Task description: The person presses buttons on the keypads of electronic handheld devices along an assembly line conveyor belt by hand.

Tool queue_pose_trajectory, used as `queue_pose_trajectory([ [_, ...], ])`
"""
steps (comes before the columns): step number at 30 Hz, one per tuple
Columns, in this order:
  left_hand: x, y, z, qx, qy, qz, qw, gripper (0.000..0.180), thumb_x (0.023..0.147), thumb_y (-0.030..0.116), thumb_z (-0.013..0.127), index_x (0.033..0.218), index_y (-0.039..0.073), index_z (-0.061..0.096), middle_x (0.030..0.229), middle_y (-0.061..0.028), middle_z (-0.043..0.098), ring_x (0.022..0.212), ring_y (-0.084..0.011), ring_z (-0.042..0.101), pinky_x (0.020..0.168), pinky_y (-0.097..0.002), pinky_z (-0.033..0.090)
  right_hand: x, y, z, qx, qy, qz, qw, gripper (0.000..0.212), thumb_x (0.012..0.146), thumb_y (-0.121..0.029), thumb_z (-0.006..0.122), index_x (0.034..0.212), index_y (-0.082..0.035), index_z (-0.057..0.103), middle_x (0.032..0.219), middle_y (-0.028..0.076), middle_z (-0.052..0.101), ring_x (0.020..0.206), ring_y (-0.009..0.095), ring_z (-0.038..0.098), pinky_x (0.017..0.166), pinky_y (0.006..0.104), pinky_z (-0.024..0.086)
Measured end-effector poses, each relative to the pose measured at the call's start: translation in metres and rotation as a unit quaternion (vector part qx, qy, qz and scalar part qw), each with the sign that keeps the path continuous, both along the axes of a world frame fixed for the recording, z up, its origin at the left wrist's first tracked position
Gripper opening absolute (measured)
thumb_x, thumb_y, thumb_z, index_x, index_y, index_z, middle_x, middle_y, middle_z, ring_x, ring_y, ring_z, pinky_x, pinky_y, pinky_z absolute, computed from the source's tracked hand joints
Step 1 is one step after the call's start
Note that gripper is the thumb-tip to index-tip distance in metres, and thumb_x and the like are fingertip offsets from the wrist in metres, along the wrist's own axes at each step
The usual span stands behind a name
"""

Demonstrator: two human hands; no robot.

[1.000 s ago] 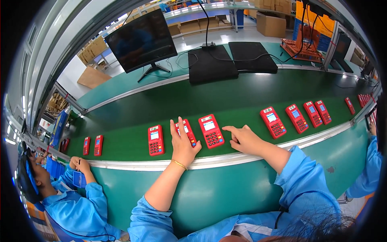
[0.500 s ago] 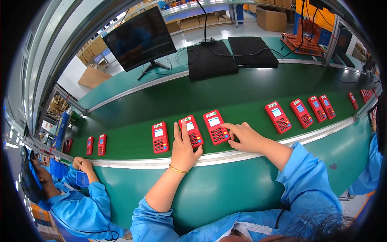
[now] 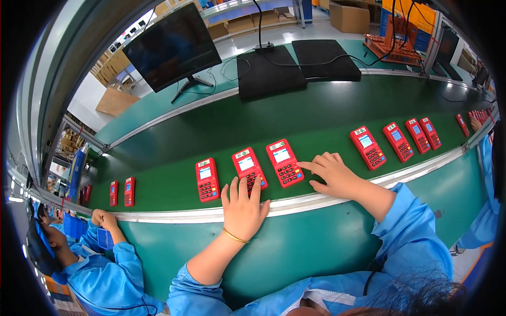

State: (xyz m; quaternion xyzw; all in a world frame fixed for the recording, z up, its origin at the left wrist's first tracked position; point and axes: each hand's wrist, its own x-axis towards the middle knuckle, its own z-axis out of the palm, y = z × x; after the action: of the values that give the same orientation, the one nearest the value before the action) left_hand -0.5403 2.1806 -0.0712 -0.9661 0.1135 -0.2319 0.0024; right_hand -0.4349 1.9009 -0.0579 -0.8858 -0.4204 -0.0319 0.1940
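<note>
- The left hand lay flat, fingers spread and open, fingertips pressing the keypad of the middle red terminal on the green belt; it clasped nothing.
- The right hand was loosely curled, index finger out and touching the lower right edge of the next red terminal; no grasp there either, only a poke.
- Both terminals sat face up near the belt's front rail, just beside each other, with a 3rd terminal to their left.
- Judging by looks, these were light, rigid plastic units with smooth shells, likely to slide on the belt under a push; the screens looked the delicate part, so the long side edges would be the safest place to pinch.
- Against the picture from half a second back, the left hand had slid onto the middle terminal's keys instead of lying just beside it, and the right index had pulled from the keypad to the unit's edge.
- 4 more red terminals lay well apart to the right, 2 small ones far left.
- A co-worker in a blue sleeve stood at the lower left, hand on the rail; a dark monitor stood behind the belt.
</note>
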Motion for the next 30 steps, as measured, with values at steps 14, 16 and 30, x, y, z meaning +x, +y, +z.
queue_pose_trajectory([
  [14,-0.006,0.008,0.004,-0.042,0.013,-0.030,0.999,0.071,0.080,0.033,0.076,0.144,0.013,0.054,0.143,-0.0195,0.049,0.130,-0.0388,0.048,0.109,-0.0586,0.033,-0.010,0.009,-0.003,-0.036,-0.082,-0.019,0.996,0.056,0.088,-0.023,0.073,0.142,-0.025,0.060,0.108,0.004,0.056,0.106,0.021,0.053,0.094,0.0438,0.035],
  [16,-0.007,0.013,0.003,-0.046,0.013,-0.029,0.998,0.071,0.081,0.032,0.076,0.145,0.013,0.053,0.143,-0.0198,0.049,0.131,-0.0393,0.048,0.109,-0.0585,0.032,-0.015,0.006,0.000,-0.036,-0.082,-0.016,0.996,0.058,0.087,-0.023,0.073,0.144,-0.026,0.059,0.110,0.004,0.057,0.107,0.021,0.053,0.095,0.0443,0.036],
  [30,0.005,0.031,-0.007,-0.072,0.047,-0.048,0.995,0.068,0.083,0.030,0.077,0.145,0.013,0.054,0.141,-0.0228,0.050,0.132,-0.0408,0.047,0.112,-0.0557,0.030,-0.014,0.018,0.002,-0.018,-0.037,-0.048,0.998,0.055,0.089,-0.022,0.072,0.143,-0.023,0.059,0.112,0.006,0.057,0.107,0.025,0.054,0.097,0.0420,0.037],
])
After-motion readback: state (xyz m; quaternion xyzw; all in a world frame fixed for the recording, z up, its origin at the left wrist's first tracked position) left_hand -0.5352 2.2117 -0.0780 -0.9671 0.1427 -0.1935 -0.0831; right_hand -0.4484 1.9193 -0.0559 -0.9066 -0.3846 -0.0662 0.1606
